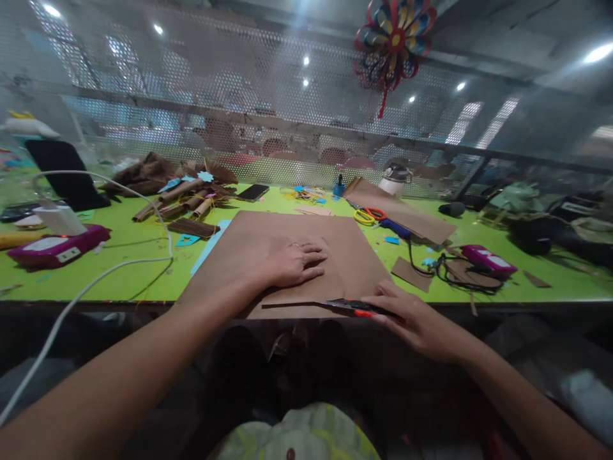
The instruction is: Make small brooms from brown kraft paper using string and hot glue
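Observation:
A large sheet of brown cardboard (268, 236) lies on the green table (124, 255), reaching the near edge. My left hand (292, 262) rests flat on it, fingers spread and stretched out. My right hand (407, 316) is closed around a cutting tool with a black and red handle (352, 308), its blade lying along the sheet's near edge. A slit runs leftward from the blade.
Rolled brown cardboard pieces (186, 198) and a dark phone (253, 191) lie at the back left. A pink device with a white charger and cable (57, 246) sits left. Yellow and orange scissors (368, 215), more brown sheets (407, 214) and another pink device (488, 260) are right. A mesh screen stands behind.

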### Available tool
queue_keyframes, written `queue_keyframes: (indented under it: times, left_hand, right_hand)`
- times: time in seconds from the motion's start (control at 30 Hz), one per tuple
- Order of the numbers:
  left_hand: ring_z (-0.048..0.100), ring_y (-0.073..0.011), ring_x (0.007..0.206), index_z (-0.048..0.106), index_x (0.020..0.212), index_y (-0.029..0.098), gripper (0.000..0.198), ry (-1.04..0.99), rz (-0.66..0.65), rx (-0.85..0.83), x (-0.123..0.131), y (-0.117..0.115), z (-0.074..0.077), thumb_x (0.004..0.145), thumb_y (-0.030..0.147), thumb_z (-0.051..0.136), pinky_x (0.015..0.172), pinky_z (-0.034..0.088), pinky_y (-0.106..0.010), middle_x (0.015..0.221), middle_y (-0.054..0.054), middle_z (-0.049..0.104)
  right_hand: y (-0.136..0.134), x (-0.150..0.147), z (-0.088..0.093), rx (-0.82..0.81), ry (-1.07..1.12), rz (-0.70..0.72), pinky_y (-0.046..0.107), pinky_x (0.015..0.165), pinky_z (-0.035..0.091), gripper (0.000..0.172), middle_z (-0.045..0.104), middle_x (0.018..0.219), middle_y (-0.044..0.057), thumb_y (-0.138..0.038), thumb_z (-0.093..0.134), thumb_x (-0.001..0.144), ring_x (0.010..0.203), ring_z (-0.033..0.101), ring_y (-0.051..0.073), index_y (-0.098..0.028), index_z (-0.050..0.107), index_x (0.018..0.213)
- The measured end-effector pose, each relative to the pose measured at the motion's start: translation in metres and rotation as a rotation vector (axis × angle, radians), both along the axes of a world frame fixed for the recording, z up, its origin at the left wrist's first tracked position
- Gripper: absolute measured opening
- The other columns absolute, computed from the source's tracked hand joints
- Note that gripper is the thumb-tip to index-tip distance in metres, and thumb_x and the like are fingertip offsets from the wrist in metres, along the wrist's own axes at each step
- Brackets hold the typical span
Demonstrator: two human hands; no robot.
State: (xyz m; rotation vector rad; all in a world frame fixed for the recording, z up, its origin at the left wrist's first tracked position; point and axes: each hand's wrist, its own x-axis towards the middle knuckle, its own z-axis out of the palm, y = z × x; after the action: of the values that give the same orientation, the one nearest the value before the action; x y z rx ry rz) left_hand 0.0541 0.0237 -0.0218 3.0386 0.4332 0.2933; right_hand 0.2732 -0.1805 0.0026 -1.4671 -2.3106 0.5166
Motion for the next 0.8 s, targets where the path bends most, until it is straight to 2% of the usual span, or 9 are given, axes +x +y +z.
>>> queue_keyframes:
  times: [0.1, 0.33, 0.57, 0.8]
  left_hand:
    - [0.034, -0.0201, 0.133, 0.048, 0.133, 0.022, 0.053, 0.007, 0.003, -0.008, 0.0, 0.001, -0.001, 0.095, 0.051, 0.026, 0.11, 0.021, -0.035, 0.141, -0.004, 0.046]
    - [0.035, -0.0196, 0.133, 0.047, 0.134, 0.022, 0.052, -0.008, 0.005, 0.025, 0.0, 0.0, -0.004, 0.095, 0.05, 0.026, 0.11, 0.02, -0.033, 0.141, -0.003, 0.047]
    - [0.035, -0.0196, 0.133, 0.048, 0.133, 0.023, 0.051, -0.029, 0.005, 0.038, 0.001, 0.001, -0.008, 0.095, 0.05, 0.027, 0.109, 0.021, -0.033, 0.139, -0.003, 0.049]
    - [0.035, -0.0203, 0.133, 0.048, 0.133, 0.02, 0.052, -0.03, -0.01, 0.037, -0.001, 0.0, -0.006, 0.096, 0.049, 0.027, 0.11, 0.02, -0.033, 0.139, -0.003, 0.05]
  right_hand:
    - [-0.003, 0.0, -0.001, 0.013, 0.001, -0.03, 0.032, 0.082, 0.044, 0.031, 0.052, 0.096, 0.008, -0.029, 0.037, 0.097, 0.09, 0.052, 0.019, -0.021, 0.054, 0.121]
    - [0.017, -0.018, -0.003, 0.041, -0.01, 0.008, 0.034, 0.084, 0.043, 0.03, 0.052, 0.098, 0.009, -0.029, 0.038, 0.096, 0.092, 0.051, 0.02, -0.019, 0.057, 0.119]
    - [0.007, -0.017, 0.0, -0.029, 0.005, 0.012, 0.032, 0.084, 0.043, 0.028, 0.051, 0.098, 0.007, -0.028, 0.037, 0.097, 0.091, 0.052, 0.018, -0.021, 0.056, 0.117]
    - [0.019, -0.035, 0.001, 0.028, 0.011, 0.035, 0.034, 0.085, 0.044, 0.028, 0.054, 0.102, 0.01, -0.026, 0.04, 0.096, 0.095, 0.052, 0.02, -0.018, 0.057, 0.117]
